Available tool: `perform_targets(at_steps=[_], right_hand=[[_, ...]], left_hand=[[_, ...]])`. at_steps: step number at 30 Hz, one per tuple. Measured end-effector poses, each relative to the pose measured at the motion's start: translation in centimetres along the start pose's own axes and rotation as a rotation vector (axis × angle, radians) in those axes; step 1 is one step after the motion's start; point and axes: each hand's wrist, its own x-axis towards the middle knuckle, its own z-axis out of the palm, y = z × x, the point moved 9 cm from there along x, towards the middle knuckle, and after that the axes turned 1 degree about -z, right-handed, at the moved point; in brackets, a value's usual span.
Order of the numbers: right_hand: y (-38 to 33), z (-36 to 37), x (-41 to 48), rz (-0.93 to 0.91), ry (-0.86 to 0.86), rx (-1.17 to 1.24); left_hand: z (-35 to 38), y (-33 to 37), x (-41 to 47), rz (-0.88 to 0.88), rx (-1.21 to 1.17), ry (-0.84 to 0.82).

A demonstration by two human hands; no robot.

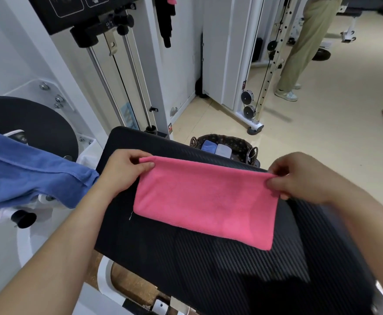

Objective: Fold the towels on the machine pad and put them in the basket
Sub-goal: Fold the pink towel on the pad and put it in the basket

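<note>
Pink towel (205,202), folded into a flat rectangle, is lying across the black ribbed machine pad (208,269). The left hand (122,171) is pinching its far left corner between thumb and curled fingers, and the right hand (299,178) is pinching the far right corner likewise. Beyond the pad a wicker basket (253,153) is sitting on the floor, holding folded towels (216,148). A blue towel (31,173) is hanging over the machine at left.
</note>
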Motion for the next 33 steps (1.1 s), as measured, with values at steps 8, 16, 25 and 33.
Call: perform_targets(at_steps=[8,16,25,33], right_hand=[[-10.7,-6.3,2.8,-0.348,0.042,0.406],[-12.4,-0.5,4.6,-0.534,0.134,-0.035],[-9.1,3.5,3.6,-0.661,0.122,-0.320],[-10.0,3.8,2.7,-0.539,0.079,-0.562]], left_hand=[[-11.3,3.0,-10.1,0.077,-0.078,0.393],[0.6,-1.6,-21.1,0.137,0.307,0.258],[12.5,-4.6,-25.0,0.057,0.397,0.039],[15.2,-5.2,-26.8,0.005,0.598,-0.015]])
